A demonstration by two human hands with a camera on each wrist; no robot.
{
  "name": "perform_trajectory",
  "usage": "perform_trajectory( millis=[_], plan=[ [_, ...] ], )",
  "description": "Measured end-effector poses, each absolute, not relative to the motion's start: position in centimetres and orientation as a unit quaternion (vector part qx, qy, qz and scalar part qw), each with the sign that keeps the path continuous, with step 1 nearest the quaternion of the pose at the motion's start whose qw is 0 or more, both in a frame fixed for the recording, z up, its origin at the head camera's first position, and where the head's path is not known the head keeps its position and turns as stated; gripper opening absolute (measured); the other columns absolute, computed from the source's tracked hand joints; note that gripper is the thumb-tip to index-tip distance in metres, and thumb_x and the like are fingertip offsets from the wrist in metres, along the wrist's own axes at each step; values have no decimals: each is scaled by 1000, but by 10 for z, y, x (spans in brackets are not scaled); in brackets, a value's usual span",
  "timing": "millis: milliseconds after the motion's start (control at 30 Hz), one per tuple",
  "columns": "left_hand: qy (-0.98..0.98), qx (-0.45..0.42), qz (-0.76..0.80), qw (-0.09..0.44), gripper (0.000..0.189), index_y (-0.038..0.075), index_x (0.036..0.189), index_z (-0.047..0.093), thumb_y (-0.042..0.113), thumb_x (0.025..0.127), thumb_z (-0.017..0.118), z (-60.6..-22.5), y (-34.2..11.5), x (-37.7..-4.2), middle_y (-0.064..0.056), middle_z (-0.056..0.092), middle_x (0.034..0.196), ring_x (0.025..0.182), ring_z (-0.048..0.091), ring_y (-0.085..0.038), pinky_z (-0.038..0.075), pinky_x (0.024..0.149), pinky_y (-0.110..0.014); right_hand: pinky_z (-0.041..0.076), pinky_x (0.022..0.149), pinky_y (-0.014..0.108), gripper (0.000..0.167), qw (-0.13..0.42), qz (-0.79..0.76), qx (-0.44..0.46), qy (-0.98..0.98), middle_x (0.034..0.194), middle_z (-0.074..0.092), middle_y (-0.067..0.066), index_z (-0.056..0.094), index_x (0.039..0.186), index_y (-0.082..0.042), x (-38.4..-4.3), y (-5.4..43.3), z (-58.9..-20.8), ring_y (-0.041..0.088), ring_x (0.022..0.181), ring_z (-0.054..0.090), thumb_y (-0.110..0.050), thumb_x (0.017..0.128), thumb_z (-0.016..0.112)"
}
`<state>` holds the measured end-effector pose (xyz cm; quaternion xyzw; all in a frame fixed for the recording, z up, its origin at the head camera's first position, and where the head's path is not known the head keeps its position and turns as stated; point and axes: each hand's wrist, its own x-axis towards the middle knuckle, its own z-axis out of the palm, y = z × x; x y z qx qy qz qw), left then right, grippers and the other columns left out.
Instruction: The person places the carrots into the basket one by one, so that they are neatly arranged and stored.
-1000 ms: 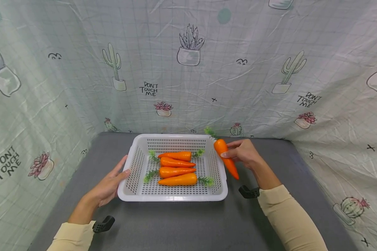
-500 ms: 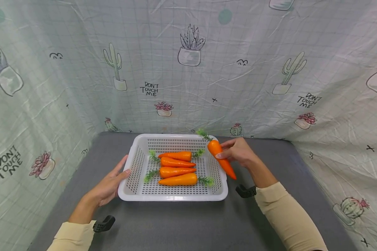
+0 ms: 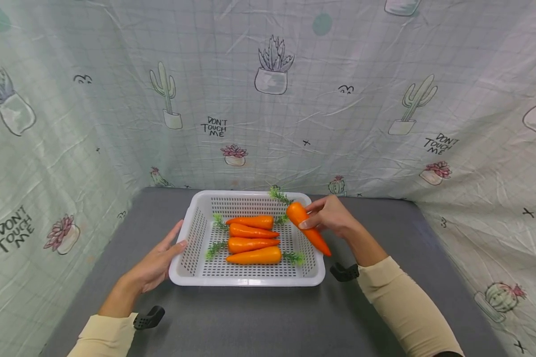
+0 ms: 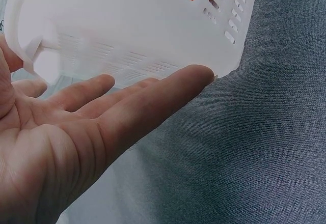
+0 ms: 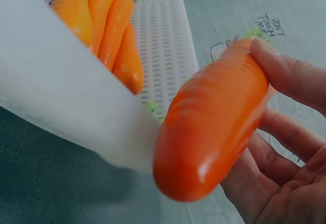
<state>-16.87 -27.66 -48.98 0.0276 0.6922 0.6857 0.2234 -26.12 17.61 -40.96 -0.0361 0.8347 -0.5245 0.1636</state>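
A white slotted plastic basket (image 3: 246,281) stands on the dark grey tabletop with several orange toy carrots (image 3: 253,256) lying roughly parallel inside, their green tops pointing to alternate sides. At its left end my left hand (image 3: 154,265) holds the side, thumb over the rim and fingers (image 4: 153,102) stretched along the outer wall. My right hand (image 3: 332,216) pinches another carrot (image 3: 307,229) between thumb and fingers above the basket's right rim. That carrot slants, leafy end up and to the left, orange tip down and to the right. In the right wrist view its tip faces the camera.
Behind and on both sides hangs a pale curtain (image 3: 312,114) printed with cacti and lettering. The grey tabletop (image 3: 245,322) extends in front of the basket and to both sides. A black strap device (image 3: 149,317) sits at the left wrist, another (image 3: 345,272) at the right.
My right hand has moved left with the carrot, bringing it from beside the basket's right rim to over that end. The left hand and the basket have stayed put.
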Motion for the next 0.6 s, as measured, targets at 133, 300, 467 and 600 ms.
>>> perform_trajectory(
  millis=[133, 300, 467, 600],
  plan=[
    [693, 28, 686, 221, 76, 46, 164, -14, 35, 113, 42, -491, -277, -169, -28, 11, 173, 146, 37, -61, 58, 88, -58, 63, 76, 46, 50, 170, -516, -41, 839, 101, 76, 16, 73, 121, 6, -262, 170, -410, 24, 81, 74, -9, 76, 91],
    [696, 23, 684, 218, 77, 47, 164, -13, 38, 113, 44, -492, -277, -168, -28, 12, 172, 145, 37, -61, 58, 87, -58, 63, 76, 46, 46, 181, -512, -50, 838, 104, 77, 17, 76, 115, 5, -262, 162, -409, 25, 82, 74, -8, 75, 93],
    [698, 15, 683, 216, 78, 44, 164, -13, 38, 112, 45, -491, -276, -168, -29, 14, 172, 144, 41, -60, 58, 87, -58, 63, 75, 46, 42, 191, -511, -64, 836, 107, 77, 18, 77, 112, 5, -260, 154, -405, 24, 81, 74, -6, 75, 92],
    [701, 12, 681, 213, 78, 44, 165, -13, 37, 112, 45, -491, -275, -168, -29, 16, 172, 144, 41, -60, 59, 87, -57, 64, 74, 44, 42, 196, -509, -74, 835, 105, 77, 18, 77, 112, 6, -261, 149, -404, 22, 79, 74, -4, 74, 92]
  ],
)
